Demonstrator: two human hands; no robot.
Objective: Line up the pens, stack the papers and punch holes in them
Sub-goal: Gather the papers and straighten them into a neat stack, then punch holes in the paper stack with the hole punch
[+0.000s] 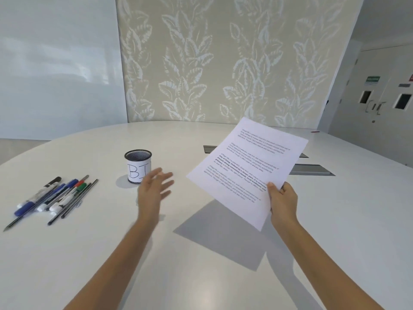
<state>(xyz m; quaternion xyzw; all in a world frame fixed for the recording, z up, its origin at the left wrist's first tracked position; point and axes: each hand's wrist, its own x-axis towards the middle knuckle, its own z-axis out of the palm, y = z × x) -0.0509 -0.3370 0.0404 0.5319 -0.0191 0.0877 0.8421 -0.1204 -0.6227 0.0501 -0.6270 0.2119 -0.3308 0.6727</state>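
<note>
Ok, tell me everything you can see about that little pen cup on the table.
The pen cup is a small round holder with a black wire-mesh rim. A white paper label wraps its body, handwritten in dark marker with what reads as "BI", though the left hand covers part of the label. The cup stands upright on the white table, right of the lined-up pens. No pens stick out above its rim. The left hand hovers in front, open; whether it touches is unclear.

The table [223,276] carries one mesh pen cup [138,166], and one printed sheet of paper [248,171] is held above it. About four markers [51,196] and three thin pencils [79,199] lie bunched together; overlap makes that count uncertain. Two bare hands show.
</note>
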